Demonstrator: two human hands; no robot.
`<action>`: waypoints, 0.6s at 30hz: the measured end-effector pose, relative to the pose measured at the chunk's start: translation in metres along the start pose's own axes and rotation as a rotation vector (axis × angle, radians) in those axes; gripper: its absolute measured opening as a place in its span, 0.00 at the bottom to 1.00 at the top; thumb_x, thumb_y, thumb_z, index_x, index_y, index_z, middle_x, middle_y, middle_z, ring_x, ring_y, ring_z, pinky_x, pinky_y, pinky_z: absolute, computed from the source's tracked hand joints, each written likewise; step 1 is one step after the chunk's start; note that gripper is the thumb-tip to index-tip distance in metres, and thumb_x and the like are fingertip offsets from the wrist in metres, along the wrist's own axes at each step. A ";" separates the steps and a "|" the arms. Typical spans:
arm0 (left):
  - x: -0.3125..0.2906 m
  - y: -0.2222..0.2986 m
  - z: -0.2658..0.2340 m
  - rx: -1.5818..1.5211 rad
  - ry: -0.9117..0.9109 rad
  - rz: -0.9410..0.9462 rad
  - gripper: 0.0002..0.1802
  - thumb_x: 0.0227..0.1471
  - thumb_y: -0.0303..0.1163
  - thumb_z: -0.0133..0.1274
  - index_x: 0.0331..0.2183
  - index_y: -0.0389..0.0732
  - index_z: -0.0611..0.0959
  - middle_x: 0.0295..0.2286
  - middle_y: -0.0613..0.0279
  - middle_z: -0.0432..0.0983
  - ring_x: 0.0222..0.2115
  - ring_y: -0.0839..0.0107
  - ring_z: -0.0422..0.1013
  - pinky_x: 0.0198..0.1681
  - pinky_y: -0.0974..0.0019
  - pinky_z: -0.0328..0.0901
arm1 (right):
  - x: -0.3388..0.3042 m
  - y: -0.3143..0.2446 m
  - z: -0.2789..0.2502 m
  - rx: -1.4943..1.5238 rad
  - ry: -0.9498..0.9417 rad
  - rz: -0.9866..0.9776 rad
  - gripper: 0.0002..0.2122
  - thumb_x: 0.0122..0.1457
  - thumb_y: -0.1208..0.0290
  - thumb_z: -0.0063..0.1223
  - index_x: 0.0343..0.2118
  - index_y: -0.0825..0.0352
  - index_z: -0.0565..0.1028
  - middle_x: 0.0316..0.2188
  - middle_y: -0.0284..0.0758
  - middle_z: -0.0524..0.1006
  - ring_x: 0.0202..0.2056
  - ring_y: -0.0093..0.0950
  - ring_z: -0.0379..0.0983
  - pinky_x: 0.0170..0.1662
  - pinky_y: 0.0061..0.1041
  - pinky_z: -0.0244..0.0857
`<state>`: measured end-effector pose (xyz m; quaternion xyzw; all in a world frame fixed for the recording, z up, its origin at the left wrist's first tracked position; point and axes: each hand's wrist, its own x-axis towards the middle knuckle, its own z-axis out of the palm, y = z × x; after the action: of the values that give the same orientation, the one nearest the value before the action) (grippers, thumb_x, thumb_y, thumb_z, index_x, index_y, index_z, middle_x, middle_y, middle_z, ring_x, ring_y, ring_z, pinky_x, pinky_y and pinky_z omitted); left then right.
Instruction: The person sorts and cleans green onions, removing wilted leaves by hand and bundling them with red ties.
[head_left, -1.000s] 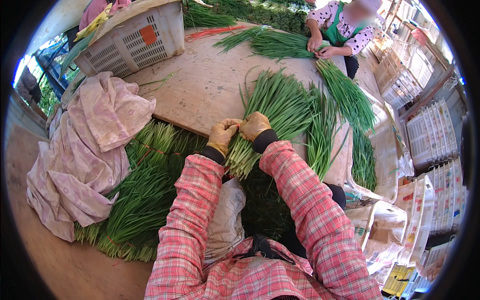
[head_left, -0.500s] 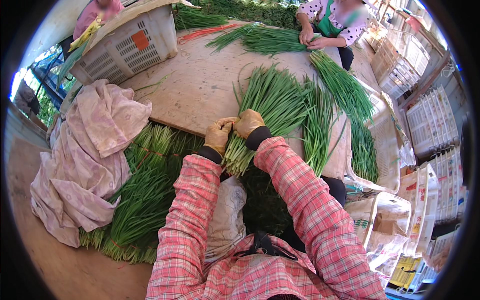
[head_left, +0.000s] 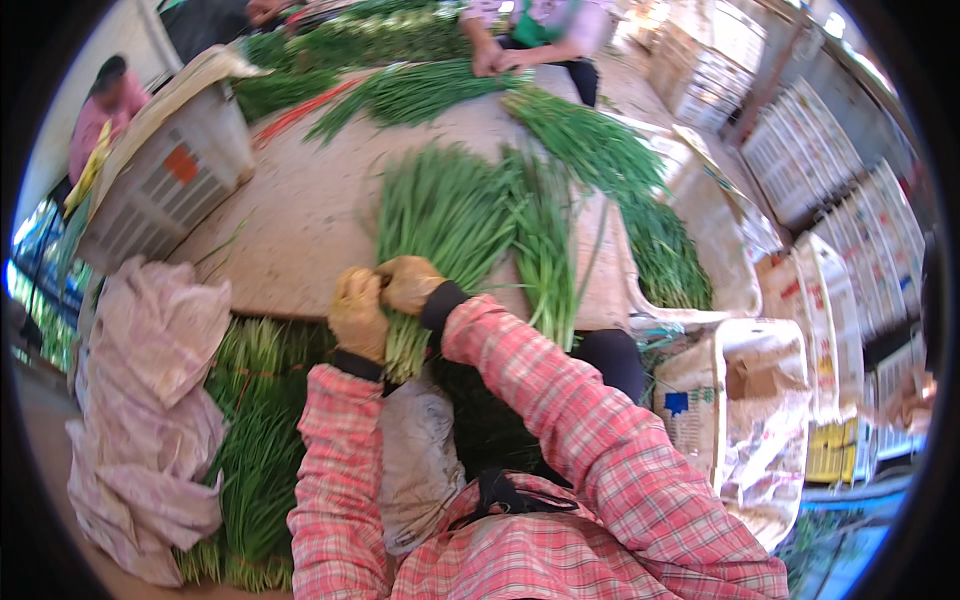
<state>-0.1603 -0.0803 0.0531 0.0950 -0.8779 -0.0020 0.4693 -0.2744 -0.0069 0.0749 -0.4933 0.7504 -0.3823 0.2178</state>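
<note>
A thick bundle of garlic chives (head_left: pixel 440 210) lies on the board, its pale cut stems overhanging the near edge toward me. Both my hands wear tan gloves and meet at the left side of these stems. The fingers of my left hand (head_left: pixel 358 312) are closed in a pinch. My right hand (head_left: pixel 410 284) is pinched too, its fingertips against the left ones and its back over the stems. Whatever thin thing lies between the fingertips is hidden now. Close on the right lies a looser bunch of chives (head_left: pixel 545 235).
Beyond stand a wooden board (head_left: pixel 300 190), red strips (head_left: pixel 305 110) and a white crate (head_left: pixel 175 170). A co-worker's hands (head_left: pixel 500 58) hold chives at the far side. Tied chives (head_left: pixel 265 430) lie left beside a pale cloth (head_left: pixel 150 400). Crates (head_left: pixel 740 400) crowd the right.
The whole view has swung, so the scene sits farther left and slightly turned. My hands stay pinched together at the stems; the red speck seen between the fingertips before is now hidden.
</note>
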 end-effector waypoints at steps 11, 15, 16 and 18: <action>0.003 0.015 0.011 -0.575 -0.169 -0.533 0.05 0.50 0.21 0.47 0.32 0.36 0.76 0.33 0.59 0.72 0.35 0.66 0.68 0.42 0.65 0.63 | -0.031 0.016 -0.032 0.408 -0.017 0.091 0.15 0.51 0.63 0.56 0.34 0.71 0.78 0.17 0.36 0.75 0.18 0.25 0.70 0.22 0.26 0.64; 0.006 0.046 0.001 -0.944 -0.168 -0.865 0.26 0.51 0.21 0.46 0.53 0.32 0.62 0.48 0.51 0.64 0.49 0.64 0.62 0.53 0.65 0.57 | -0.024 0.031 -0.023 0.597 0.054 0.231 0.17 0.45 0.63 0.62 0.34 0.72 0.78 0.23 0.40 0.77 0.25 0.27 0.72 0.28 0.28 0.66; 0.002 0.040 -0.007 -1.041 -0.393 -0.835 0.38 0.49 0.23 0.51 0.58 0.32 0.52 0.53 0.47 0.57 0.53 0.61 0.58 0.56 0.63 0.54 | -0.030 0.025 -0.031 0.457 0.038 -0.022 0.17 0.42 0.65 0.62 0.32 0.72 0.79 0.26 0.39 0.79 0.29 0.27 0.74 0.34 0.26 0.67; -0.009 0.049 -0.002 -0.520 -0.494 -0.596 0.53 0.34 0.33 0.65 0.56 0.28 0.53 0.54 0.42 0.55 0.56 0.54 0.53 0.59 0.60 0.49 | -0.044 0.016 -0.047 0.399 -0.009 0.005 0.15 0.41 0.67 0.61 0.31 0.71 0.79 0.31 0.39 0.79 0.34 0.29 0.75 0.40 0.24 0.67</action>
<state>-0.1615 -0.0307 0.0517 0.2192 -0.8681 -0.3792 0.2335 -0.2977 0.0535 0.0890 -0.4403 0.6600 -0.5205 0.3155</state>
